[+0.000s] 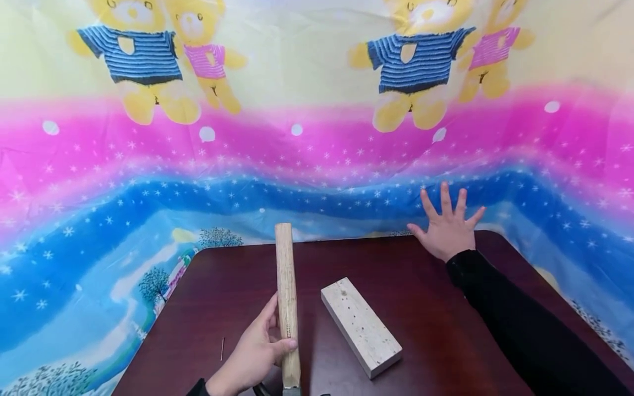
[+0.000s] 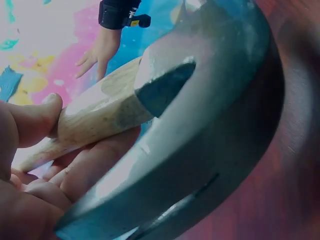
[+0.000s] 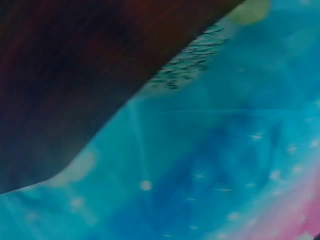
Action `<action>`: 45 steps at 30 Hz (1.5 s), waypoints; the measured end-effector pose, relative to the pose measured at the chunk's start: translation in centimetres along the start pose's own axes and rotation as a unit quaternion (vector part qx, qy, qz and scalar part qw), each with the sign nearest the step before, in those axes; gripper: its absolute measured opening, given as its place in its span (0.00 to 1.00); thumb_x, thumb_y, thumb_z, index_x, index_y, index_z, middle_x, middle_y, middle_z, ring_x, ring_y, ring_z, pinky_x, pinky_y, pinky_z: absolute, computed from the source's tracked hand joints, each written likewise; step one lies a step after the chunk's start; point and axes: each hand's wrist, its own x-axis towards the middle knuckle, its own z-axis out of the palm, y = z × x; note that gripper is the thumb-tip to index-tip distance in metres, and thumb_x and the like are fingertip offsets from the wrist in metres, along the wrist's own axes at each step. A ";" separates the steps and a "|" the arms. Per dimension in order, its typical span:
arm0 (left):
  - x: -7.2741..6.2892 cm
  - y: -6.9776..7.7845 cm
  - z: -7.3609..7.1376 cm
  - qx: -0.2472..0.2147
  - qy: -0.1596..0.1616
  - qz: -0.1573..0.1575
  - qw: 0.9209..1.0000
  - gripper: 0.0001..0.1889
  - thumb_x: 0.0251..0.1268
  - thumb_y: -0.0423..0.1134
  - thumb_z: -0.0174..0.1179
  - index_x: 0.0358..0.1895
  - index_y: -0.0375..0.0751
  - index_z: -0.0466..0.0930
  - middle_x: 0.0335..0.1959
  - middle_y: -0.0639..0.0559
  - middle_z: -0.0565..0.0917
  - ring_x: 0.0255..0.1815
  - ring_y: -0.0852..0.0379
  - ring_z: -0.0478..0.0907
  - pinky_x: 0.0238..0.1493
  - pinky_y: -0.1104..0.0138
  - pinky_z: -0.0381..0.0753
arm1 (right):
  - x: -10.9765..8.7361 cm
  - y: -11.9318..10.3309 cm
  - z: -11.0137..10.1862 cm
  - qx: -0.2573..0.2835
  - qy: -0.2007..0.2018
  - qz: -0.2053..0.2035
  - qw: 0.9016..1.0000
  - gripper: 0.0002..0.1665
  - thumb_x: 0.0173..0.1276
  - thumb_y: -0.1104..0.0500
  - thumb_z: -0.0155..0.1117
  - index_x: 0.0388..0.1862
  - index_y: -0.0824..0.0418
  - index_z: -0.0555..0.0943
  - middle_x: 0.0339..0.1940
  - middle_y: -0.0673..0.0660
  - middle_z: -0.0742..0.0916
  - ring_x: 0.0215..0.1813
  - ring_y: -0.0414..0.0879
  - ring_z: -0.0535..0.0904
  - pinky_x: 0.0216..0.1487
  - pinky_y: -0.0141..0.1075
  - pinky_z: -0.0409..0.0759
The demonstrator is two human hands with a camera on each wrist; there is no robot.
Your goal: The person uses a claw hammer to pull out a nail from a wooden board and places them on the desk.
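My left hand grips the wooden handle of a claw hammer, its thumb across the front. The handle points away toward the far edge, and only the top of the metal head shows at the bottom of the head view. Up close in the left wrist view, the curved steel claw fills the right side. A pale wooden block with small dark holes lies right of the hammer. To the left of that hand is a thin nail. My right hand, fingers spread wide, is over the table's far right part, holding nothing.
The dark reddish-brown table has rounded far corners. Behind it and along both sides hangs a printed cloth with bears and snowflakes. The right wrist view shows the table edge against this cloth.
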 end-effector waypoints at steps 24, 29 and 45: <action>-1.9 -3.3 -0.3 0.011 -0.023 -0.064 0.998 0.50 0.61 0.26 0.65 0.80 0.39 0.40 0.40 0.40 0.79 0.29 0.48 0.83 0.23 0.55 0.83 | -0.5 2.9 1.3 0.047 -0.135 0.062 0.988 0.54 0.69 0.24 0.44 0.83 0.45 0.40 0.79 0.70 0.38 0.68 0.77 0.15 0.48 0.75 0.10; -2.1 -3.9 -0.3 0.021 -0.022 -0.074 0.997 0.50 0.59 0.26 0.66 0.79 0.38 0.42 0.33 0.42 0.77 0.27 0.50 0.81 0.23 0.59 0.82 | -0.5 2.8 1.3 0.046 -0.140 0.057 0.988 0.51 0.71 0.25 0.42 0.83 0.46 0.40 0.79 0.72 0.38 0.69 0.76 0.15 0.49 0.77 0.13; -1.7 -3.9 0.2 0.275 -0.004 -0.037 0.961 0.55 0.56 0.39 0.73 0.80 0.39 0.42 0.21 0.59 0.80 0.21 0.62 0.77 0.24 0.65 0.74 | -0.7 3.0 1.4 0.025 -0.117 0.056 0.991 0.48 0.73 0.26 0.39 0.83 0.45 0.43 0.79 0.72 0.41 0.70 0.72 0.13 0.50 0.75 0.10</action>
